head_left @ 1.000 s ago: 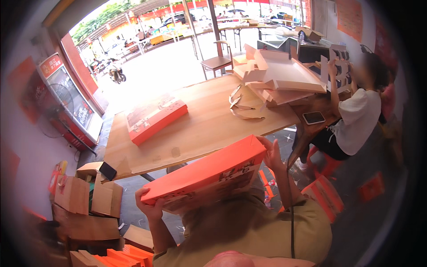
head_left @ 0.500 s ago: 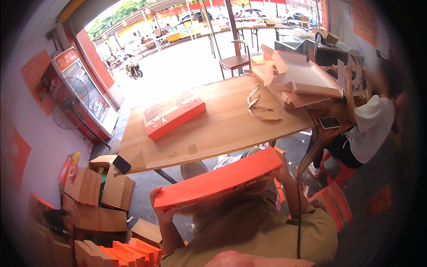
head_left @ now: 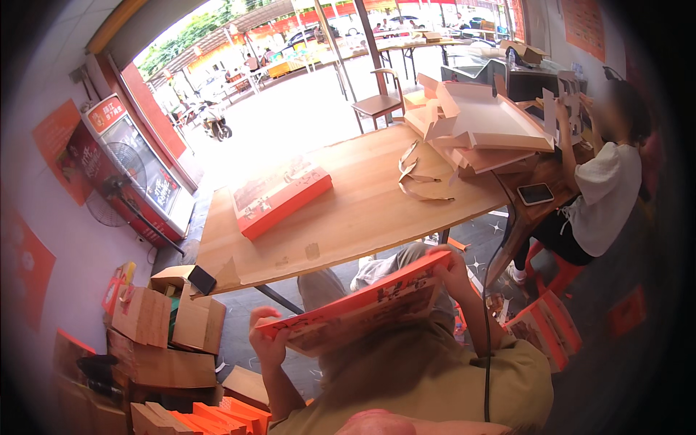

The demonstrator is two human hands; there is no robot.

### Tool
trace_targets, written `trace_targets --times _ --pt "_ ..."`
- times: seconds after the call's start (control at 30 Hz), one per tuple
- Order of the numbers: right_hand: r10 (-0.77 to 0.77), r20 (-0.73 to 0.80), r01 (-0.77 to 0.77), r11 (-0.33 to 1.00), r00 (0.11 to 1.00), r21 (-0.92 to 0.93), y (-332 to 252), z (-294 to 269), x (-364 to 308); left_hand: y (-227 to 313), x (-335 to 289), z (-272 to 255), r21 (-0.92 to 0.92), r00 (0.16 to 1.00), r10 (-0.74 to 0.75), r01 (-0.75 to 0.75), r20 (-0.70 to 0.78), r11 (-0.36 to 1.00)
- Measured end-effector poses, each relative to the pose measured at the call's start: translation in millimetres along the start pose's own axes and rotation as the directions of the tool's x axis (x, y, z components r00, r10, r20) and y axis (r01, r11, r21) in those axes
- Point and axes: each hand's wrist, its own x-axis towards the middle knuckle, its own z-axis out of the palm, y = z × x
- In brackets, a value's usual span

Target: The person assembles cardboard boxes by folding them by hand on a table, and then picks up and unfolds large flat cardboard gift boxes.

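clock bearings from the middle of the held red box (head_left: pixel 360 313); 12 points away from the wearer.

progress, as judged: one piece is set down, one is in hand. the closed red box (head_left: pixel 284 201) at 11 o'clock lies flat on the surface (head_left: pixel 355 217), printed face up, near its far-left side. the held red box is formed into its shape but is off the surface. its far side and underside are hidden, so i cannot tell whether it is complete or filled, or whether it is a lid only. further right, at 1 o'clock, pale open trays (head_left: pixel 500 119) lie heaped on one another with their flaps up; these look unfinished.

position of the piece: it sits between the two hands, in front of the torso, on the near side of the surface edge. it is tilted, its printed face toward the wearer, the right end higher in view.

hands: the left hand (head_left: pixel 270 337) is curled closed round the end between 8 and 9 o'clock; the right hand (head_left: pixel 454 274) is closed on the opposite corner, between 2 and 3. both grip this one box and nothing else visible.

nearby: loose pale strips (head_left: pixel 417 179) at 1 o'clock; phone (head_left: pixel 535 193) and seated co-worker (head_left: pixel 602 199) at 2; cardboard cartons (head_left: pixel 141 317) at 9.
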Motion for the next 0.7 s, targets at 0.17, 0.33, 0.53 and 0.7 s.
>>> trace_targets --times 0.17,0.33,0.53,0.7 --pt "0.03 -0.011 -0.031 0.995 0.999 -0.096 23.8 -10.7 -3.2 3.7 -8.4 -6.3 -0.155 0.967 -0.118 0.155 0.225 0.976" --pt "0.03 -0.083 -0.029 0.999 0.996 0.014 42.0 -16.5 -2.0 -10.1 -15.3 -6.8 -0.193 0.807 -0.293 0.441 0.512 0.877" --pt "0.057 -0.224 -0.047 0.998 0.973 0.049 46.1 -13.3 8.8 -83.3 -54.4 1.8 0.107 0.548 -0.467 0.562 0.694 0.82" --pt "0.106 -0.099 -0.107 0.994 0.989 -0.008 44.5 -24.2 4.3 -116.2 -80.6 5.8 0.195 0.591 -0.531 0.537 0.607 0.821"
